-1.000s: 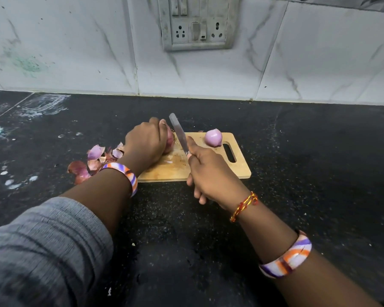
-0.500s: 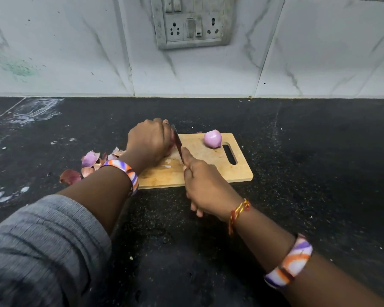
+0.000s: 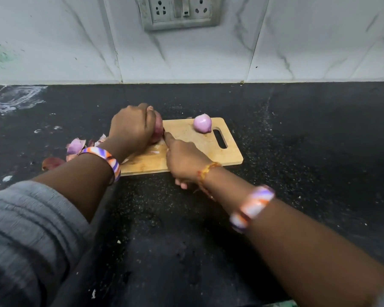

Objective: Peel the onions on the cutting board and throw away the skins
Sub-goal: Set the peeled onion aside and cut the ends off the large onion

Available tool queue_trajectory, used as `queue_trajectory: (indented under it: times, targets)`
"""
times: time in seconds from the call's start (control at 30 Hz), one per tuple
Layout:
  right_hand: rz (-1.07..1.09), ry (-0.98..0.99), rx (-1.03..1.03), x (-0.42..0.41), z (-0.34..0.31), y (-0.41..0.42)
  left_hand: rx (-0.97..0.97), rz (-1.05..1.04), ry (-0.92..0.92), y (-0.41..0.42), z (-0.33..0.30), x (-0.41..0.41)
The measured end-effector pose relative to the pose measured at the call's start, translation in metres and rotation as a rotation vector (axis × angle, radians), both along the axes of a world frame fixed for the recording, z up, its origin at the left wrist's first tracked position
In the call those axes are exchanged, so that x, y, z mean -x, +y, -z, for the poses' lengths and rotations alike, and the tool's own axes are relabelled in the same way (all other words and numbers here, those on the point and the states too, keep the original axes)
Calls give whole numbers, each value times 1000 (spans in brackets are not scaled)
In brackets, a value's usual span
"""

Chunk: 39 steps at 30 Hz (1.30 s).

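1. Nearest the camera, two forearms reach forward over a black speckled countertop (image 3: pixel 297 134); a grey sleeve (image 3: pixel 24 235) covers the left upper arm.
2. Three bands are visible on the arms: one striped orange-purple-white bangle on the left wrist (image 3: pixel 106 159), a matching one on the right forearm (image 3: pixel 252 207), and one red-and-yellow thread (image 3: pixel 207 170) at the right wrist.
3. A single wooden cutting board (image 3: pixel 186 149), the landmark, lies flat on the countertop with its slotted handle (image 3: pixel 220 139) at the right end.
4. At the board's near edge, the right hand (image 3: pixel 185 161) is curled round something whose handle is hidden; the forefinger points along a dark sliver at the onion, too little of it showing to name.
5. Over the board's left end, the left hand (image 3: pixel 131 129) grips one unpeeled red onion (image 3: pixel 157 131), fingers wrapped over its top, pressing it down on the wood.
6. Toward the board's far right, just beside the handle slot, one peeled pale-purple onion (image 3: pixel 202 122) rests alone, apart from both hands.
7. That makes two onions on the board.
8. Left of the board, a loose heap of onion skins (image 3: pixel 75 147) lies on the countertop, partly behind the left wrist; at least four pieces show.
9. Small pale scraps (image 3: pixel 152 152) sit on the board between the hands.
10. Beyond the board, white marble-pattern wall tiles (image 3: pixel 308 41) rise from the countertop's back edge.
11. One grey socket plate (image 3: pixel 177 12) is set in the wall above the board.
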State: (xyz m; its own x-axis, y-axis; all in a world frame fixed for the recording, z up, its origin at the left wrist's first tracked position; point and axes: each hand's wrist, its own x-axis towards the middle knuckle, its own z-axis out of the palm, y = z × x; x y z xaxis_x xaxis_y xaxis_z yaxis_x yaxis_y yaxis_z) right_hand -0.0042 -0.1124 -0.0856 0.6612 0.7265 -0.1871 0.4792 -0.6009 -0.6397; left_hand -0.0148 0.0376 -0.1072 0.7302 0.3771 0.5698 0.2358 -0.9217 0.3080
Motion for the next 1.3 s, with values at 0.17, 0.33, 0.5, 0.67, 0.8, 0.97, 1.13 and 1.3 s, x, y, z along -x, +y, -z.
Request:
queue_trajectory:
  times: [0.17, 0.33, 0.5, 0.67, 0.8, 0.97, 1.13, 1.3]
  targets:
    - [-21, -18, 124, -16, -12, 17, 94, -51, -28, 9, 4, 5]
    - [90, 149, 16, -37, -48, -3, 134, -55, 0, 8, -2, 1]
    - [195, 401, -177, -22, -40, -22, 200, -80, -13, 5, -3, 4]
    - [116, 161, -187, 0, -28, -20, 194, -121, 25, 4, -4, 0]
    - [-14, -140, -57, 10, -25, -17, 199, -133, 28, 4, -4, -2]
    - [-31, -281, 22, 12, -12, -3, 124, -30, 1, 4, -1, 0]
    - [-64, -152, 50, 0, -19, -8, 157, -59, 32, 5, -5, -6]
    - [-77, -168, 70, 15, -4, -14, 211, -61, -9, 11, 0, -2]
